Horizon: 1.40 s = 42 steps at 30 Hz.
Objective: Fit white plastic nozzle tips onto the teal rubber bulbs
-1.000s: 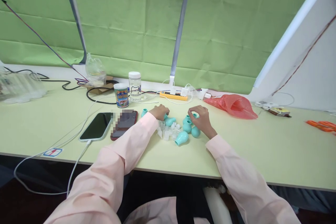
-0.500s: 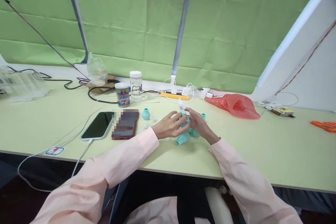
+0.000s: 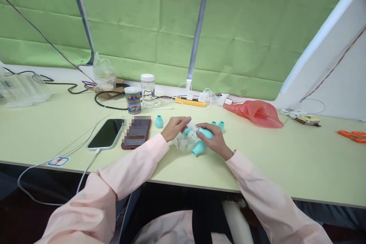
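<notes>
Wrapped in my right hand (image 3: 214, 139) is a teal squeeze bulb (image 3: 206, 133), tilted with its neck toward the left. A clear plastic nozzle (image 3: 193, 126) sits at that neck, and the fingers of my left hand (image 3: 175, 127) pinch its far end. Below my hands lie several loose translucent plastic tips (image 3: 183, 143) in a small heap. One teal bulb (image 3: 199, 148) rests on its side just in front of my right hand. Behind that hand stand two more, one of them this bulb (image 3: 221, 126). A separate upright bulb (image 3: 159, 121) is left of my left hand.
Two phones lie to the left, a white-edged one (image 3: 106, 134) and a dark red one (image 3: 136, 132). Behind are a printed tub (image 3: 133, 101), a lidded jar (image 3: 148, 90) and a power strip (image 3: 191, 101). A red plastic bag (image 3: 256, 113) and orange scissors (image 3: 353, 136) lie right.
The bulb has tipped from upright to slanting left. My left hand has gone from the bulb to its nozzle tip, and my right hand now holds the bulb. The loose tips have come into view.
</notes>
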Motion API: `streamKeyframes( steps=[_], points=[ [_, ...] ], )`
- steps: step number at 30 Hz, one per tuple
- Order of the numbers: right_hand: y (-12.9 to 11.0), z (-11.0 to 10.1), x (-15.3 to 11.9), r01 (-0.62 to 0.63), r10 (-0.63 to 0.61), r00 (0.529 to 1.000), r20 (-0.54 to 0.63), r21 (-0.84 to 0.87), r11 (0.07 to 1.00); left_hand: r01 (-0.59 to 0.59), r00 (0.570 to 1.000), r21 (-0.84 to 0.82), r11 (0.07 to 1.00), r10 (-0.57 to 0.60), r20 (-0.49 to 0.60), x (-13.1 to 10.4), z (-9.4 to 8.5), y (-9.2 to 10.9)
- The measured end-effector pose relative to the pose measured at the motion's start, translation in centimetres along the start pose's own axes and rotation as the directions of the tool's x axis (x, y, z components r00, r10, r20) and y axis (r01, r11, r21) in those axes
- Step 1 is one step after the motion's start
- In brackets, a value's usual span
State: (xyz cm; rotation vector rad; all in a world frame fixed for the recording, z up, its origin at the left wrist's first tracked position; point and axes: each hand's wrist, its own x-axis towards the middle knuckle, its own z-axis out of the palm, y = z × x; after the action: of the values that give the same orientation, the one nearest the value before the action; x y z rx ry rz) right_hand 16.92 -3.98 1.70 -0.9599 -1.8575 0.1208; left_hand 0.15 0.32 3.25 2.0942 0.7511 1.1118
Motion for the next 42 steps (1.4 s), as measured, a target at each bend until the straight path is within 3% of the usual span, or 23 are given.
streamKeyframes(
  steps=[3,7,9,11,12,14,17,18,20,27,29,31,35,38,42],
  points=[
    [-0.2,0.3,-0.1,0.022,-0.023,1.0,-0.013,-0.016,1.0,0.16,0.971,-0.247,0.956,-0.107,0.212,0.2,0.6,-0.1],
    [-0.5,0.5,-0.2,0.053,-0.052,0.998,-0.02,0.032,0.998,0.305,0.933,-0.39,0.869,-0.189,0.308,0.6,0.3,0.0],
    [-0.3,0.5,-0.2,0.062,-0.061,0.997,-0.045,0.026,0.998,0.255,0.953,-0.257,0.932,-0.197,0.232,0.9,-0.4,-0.1],
    [0.1,0.3,-0.3,0.047,-0.046,0.997,-0.061,0.015,0.999,0.147,0.986,0.059,0.987,-0.151,0.072,1.1,-1.2,-0.5],
    [0.3,0.2,-0.3,0.036,-0.035,0.997,-0.062,0.013,0.999,0.104,0.993,0.267,0.958,-0.113,0.021,1.2,-1.5,-0.9],
    [0.6,0.0,-0.3,0.015,-0.014,0.998,-0.057,0.015,1.0,0.085,0.996,0.468,0.879,-0.089,-0.014,1.2,-1.7,-1.8],
    [0.9,-0.1,-0.2,-0.022,0.022,0.999,-0.045,0.002,1.0,0.02,0.99,0.784,0.62,-0.122,0.072,1.1,-1.5,-3.3],
    [0.9,0.0,-0.2,-0.03,0.03,0.999,-0.041,-0.009,1.0,0.0,0.987,0.828,0.56,-0.136,0.091,1.1,-1.3,-3.6],
    [0.8,0.2,-0.2,-0.033,0.032,0.999,-0.028,-0.028,0.999,-0.011,0.984,0.851,0.526,-0.144,0.101,1.0,-1.1,-4.1],
    [0.7,0.8,-0.3,-0.038,0.038,0.999,0.008,-0.064,0.997,-0.012,0.99,0.83,0.557,-0.108,0.087,0.7,-0.6,-3.3],
    [0.8,0.8,-0.3,-0.046,0.046,0.999,0.006,-0.062,0.997,-0.016,0.998,0.805,0.593,-0.034,0.045,0.6,-0.6,-2.7],
    [0.8,0.9,-0.3,-0.056,0.056,0.998,0.001,-0.059,0.997,-0.036,0.999,0.714,0.699,0.036,0.015,0.6,-0.5,-2.1],
    [0.9,1.2,-0.5,-0.098,0.097,0.995,-0.03,-0.043,0.994,-0.02,0.999,0.229,0.973,0.009,0.05,0.4,0.0,-1.2],
    [1.0,1.4,-0.7,-0.115,0.115,0.992,-0.043,-0.003,0.993,0.066,0.997,-0.079,0.995,-0.063,0.032,0.2,0.6,-1.1],
    [1.2,1.8,-0.9,-0.121,0.122,0.992,-0.015,0.063,0.991,0.12,0.993,-0.278,0.953,-0.12,0.019,0.1,0.9,-1.2]
  ],
)
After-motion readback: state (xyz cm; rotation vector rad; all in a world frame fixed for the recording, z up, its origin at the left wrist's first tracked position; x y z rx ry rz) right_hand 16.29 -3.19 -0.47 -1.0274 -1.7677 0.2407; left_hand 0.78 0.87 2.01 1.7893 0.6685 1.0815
